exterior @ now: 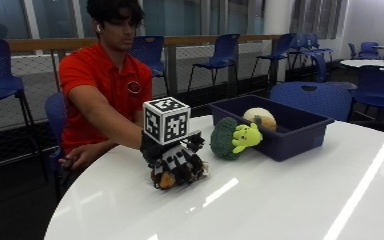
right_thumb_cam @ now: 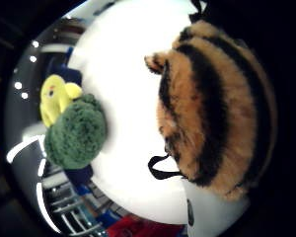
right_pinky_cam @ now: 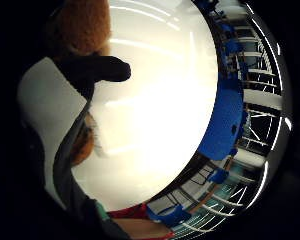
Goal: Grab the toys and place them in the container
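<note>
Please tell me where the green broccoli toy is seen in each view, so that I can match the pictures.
Outside view: the green broccoli toy stands on the white table, touching the yellow toy, beside the blue container.
Thumb side palm view: broccoli beside the same yellow toy.
Little finger side palm view: not in it.
Shared landmark: the white table.

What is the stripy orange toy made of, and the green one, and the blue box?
Stripy orange toy: looks like soft plush, its fur is fuzzy. Green toy: plush too, with a nubbly pile. Blue box: probably hard plastic, with smooth, stiff walls. The right hand grips the stripy toy.
</note>
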